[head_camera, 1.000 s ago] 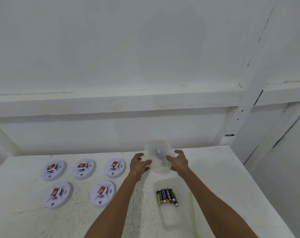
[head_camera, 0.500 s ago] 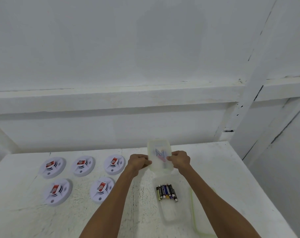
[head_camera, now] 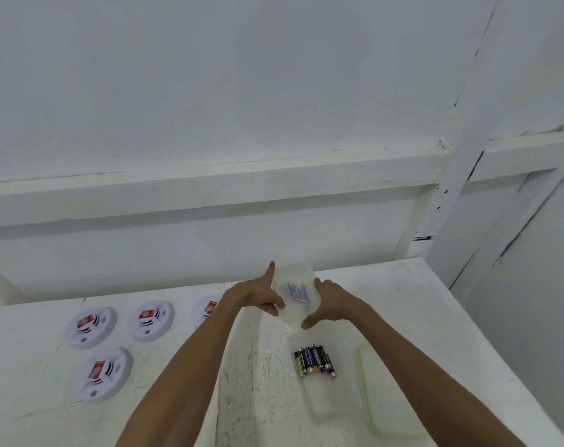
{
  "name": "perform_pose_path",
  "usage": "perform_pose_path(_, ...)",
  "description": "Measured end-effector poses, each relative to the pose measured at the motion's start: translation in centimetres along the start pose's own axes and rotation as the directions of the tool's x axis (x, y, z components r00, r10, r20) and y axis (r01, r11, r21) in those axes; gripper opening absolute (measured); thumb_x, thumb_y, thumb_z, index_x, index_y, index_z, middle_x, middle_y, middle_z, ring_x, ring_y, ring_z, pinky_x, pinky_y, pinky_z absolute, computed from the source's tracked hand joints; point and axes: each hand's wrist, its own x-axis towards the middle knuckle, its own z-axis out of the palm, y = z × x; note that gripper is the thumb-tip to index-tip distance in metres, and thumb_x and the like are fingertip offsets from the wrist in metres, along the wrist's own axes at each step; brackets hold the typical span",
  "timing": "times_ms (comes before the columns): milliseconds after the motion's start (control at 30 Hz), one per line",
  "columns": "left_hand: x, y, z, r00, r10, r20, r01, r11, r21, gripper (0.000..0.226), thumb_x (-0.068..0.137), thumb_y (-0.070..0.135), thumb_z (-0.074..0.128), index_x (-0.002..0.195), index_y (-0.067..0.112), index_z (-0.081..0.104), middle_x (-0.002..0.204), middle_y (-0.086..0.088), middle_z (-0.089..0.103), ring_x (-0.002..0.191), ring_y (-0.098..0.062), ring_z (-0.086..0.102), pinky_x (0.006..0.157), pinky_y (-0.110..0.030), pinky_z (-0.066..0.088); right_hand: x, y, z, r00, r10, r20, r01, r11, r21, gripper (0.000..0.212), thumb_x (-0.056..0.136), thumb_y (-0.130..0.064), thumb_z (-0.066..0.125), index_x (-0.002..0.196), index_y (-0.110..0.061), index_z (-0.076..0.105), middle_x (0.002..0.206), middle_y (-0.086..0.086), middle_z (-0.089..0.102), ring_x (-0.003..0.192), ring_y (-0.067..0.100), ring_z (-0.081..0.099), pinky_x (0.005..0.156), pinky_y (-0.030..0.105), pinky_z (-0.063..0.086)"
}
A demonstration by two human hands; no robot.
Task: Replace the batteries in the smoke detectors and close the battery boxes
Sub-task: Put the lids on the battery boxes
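Note:
Both my hands hold a small translucent lidded box (head_camera: 294, 317) with dark batteries inside, raised above the white table (head_camera: 419, 317). My left hand (head_camera: 258, 296) grips its left side, index finger stretched up along the edge. My right hand (head_camera: 330, 301) grips its right side, thumb under the lower corner. Below stands an open clear box (head_camera: 325, 401) holding several dark batteries (head_camera: 314, 361). White round smoke detectors with red-and-white batteries lie at the left: (head_camera: 92, 325), (head_camera: 151, 319), (head_camera: 103, 374); another detector (head_camera: 206, 309) is partly hidden by my left arm.
A clear lid with a greenish rim (head_camera: 371, 391) lies on the table right of the open box. A white wall with a ledge (head_camera: 209, 182) rises behind the table. The table's right edge (head_camera: 500, 366) drops off beside a white post.
The lidded box has tilted and come up a little between my hands. My left index finger now stretches up along its edge, and my arm covers the lower middle detector.

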Motion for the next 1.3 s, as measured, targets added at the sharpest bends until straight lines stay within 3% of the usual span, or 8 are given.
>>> perform_pose_path(167,1.8,-0.6,-1.9,0.992,-0.014,0.127,0.000,0.995,0.104,0.135,0.080,0.010,0.085,0.159,0.039,-0.022,0.084,-0.013,0.068,0.068,-0.020,0.063,0.075,-0.035,0.058,0.1,0.3,-0.6,0.999,-0.039,0.008,0.039,0.991,-0.129,0.099,0.052,-0.063,0.089,0.126,-0.013,0.046,0.112,0.003,0.050,0.099,0.016,0.049,0.078,0.028,0.046)
perform_pose_path(367,3.4,-1.6,-2.6,0.999,0.011,0.035,-0.012,1.000,0.023,0.100,0.079,0.034,0.090,0.149,0.046,0.020,0.079,-0.011,0.057,0.059,-0.017,0.049,0.053,-0.029,0.044,0.3,1.2,-0.7,0.993,-0.110,-0.050,0.095,0.965,-0.244,0.096,0.051,-0.081,0.076,0.115,-0.015,0.050,0.105,0.001,0.056,0.094,0.019,0.053,0.082,0.035,0.051)
perform_pose_path(667,4.5,-3.3,-1.8,0.996,0.042,0.077,-0.024,0.973,-0.228,0.079,0.089,0.022,0.081,0.145,0.042,0.030,0.062,0.000,0.034,0.054,-0.013,0.027,0.052,-0.029,0.027,0.7,2.1,0.8,0.989,-0.128,-0.070,0.108,0.964,-0.245,0.102,0.056,-0.079,0.072,0.133,-0.018,0.042,0.113,0.001,0.057,0.098,0.018,0.051,0.084,0.035,0.051)
perform_pose_path(867,3.6,-3.3,-0.3,0.996,0.079,-0.040,-0.086,0.973,-0.212,0.078,0.087,0.040,0.082,0.147,0.034,0.033,0.078,-0.006,0.053,0.051,-0.011,0.038,0.047,-0.025,0.031,0.2,1.1,-0.6,0.997,-0.057,-0.049,0.047,0.978,-0.201,0.097,0.047,-0.080,0.080,0.117,-0.019,0.054,0.097,-0.001,0.062,0.086,0.019,0.058,0.073,0.033,0.052)
perform_pose_path(1000,2.4,-4.0,1.9,0.960,0.093,-0.265,-0.152,0.965,-0.211,0.092,0.090,0.044,0.078,0.157,0.023,0.019,0.080,-0.009,0.058,0.056,-0.014,0.052,0.046,-0.025,0.041,-1.9,1.8,-0.3,0.998,0.006,-0.068,-0.008,1.000,-0.028,0.111,0.061,-0.087,0.064,0.150,-0.027,0.036,0.126,-0.002,0.062,0.104,0.015,0.058,0.087,0.029,0.048)
perform_pose_path(1133,0.5,-5.0,4.7,0.924,0.066,-0.378,-0.182,0.942,-0.282,0.081,0.099,0.042,0.067,0.157,0.011,0.020,0.099,-0.012,0.059,0.069,-0.018,0.063,0.058,-0.030,0.056,-4.3,5.0,1.1,0.972,0.140,-0.187,-0.144,0.990,-0.009,0.074,0.093,-0.068,0.042,0.150,-0.020,0.039,0.139,0.002,0.056,0.133,0.026,0.042,0.108,0.039,0.038)
perform_pose_path(1233,-1.9,-5.8,6.6,0.935,-0.015,-0.353,-0.134,0.909,-0.394,0.062,0.101,0.046,0.062,0.141,0.009,0.034,0.105,-0.012,0.059,0.068,-0.021,0.067,0.062,-0.035,0.061,-6.9,7.6,1.0,0.956,0.266,-0.125,-0.276,0.958,-0.076,0.063,0.095,-0.057,0.049,0.148,-0.024,0.041,0.153,0.006,0.038,0.142,0.029,0.024,0.113,0.044,0.034)
perform_pose_path(1300,-3.5,-6.3,7.6,0.948,-0.042,-0.317,-0.082,0.926,-0.369,0.052,0.100,0.048,0.061,0.127,0.008,0.042,0.103,-0.012,0.060,0.063,-0.022,0.067,0.063,-0.037,0.062,-8.7,8.9,0.7,0.937,0.346,-0.051,-0.350,0.926,-0.144,0.077,0.087,-0.060,0.059,0.152,-0.028,0.033,0.156,0.007,0.027,0.145,0.031,0.019,0.114,0.048,0.032)
